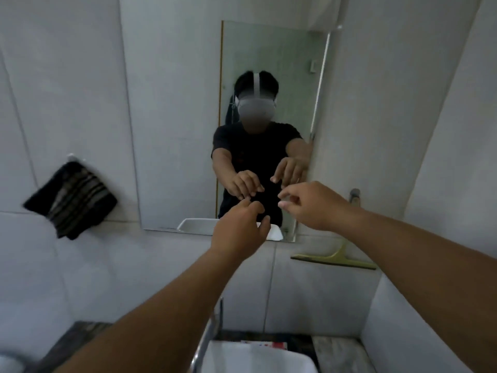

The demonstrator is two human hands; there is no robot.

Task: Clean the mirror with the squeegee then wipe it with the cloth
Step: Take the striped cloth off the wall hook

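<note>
The mirror [177, 103] hangs on the tiled wall straight ahead and reflects a person in a dark shirt. Both arms reach toward its lower edge. My left hand [240, 227] is empty, fingers loosely curled, close to the glass. My right hand [313, 204] is beside it, also empty, with its fingers apart. A yellow-green squeegee [334, 258] hangs against the wall just below the mirror's right corner, under my right wrist. A dark striped cloth [71, 199] hangs from a white hook on the wall to the left of the mirror.
A white basin [255, 358] sits at the bottom centre with a chrome tap [212, 332] rising behind it. A dark counter [78, 335] runs to either side. A side wall [443, 184] closes in on the right.
</note>
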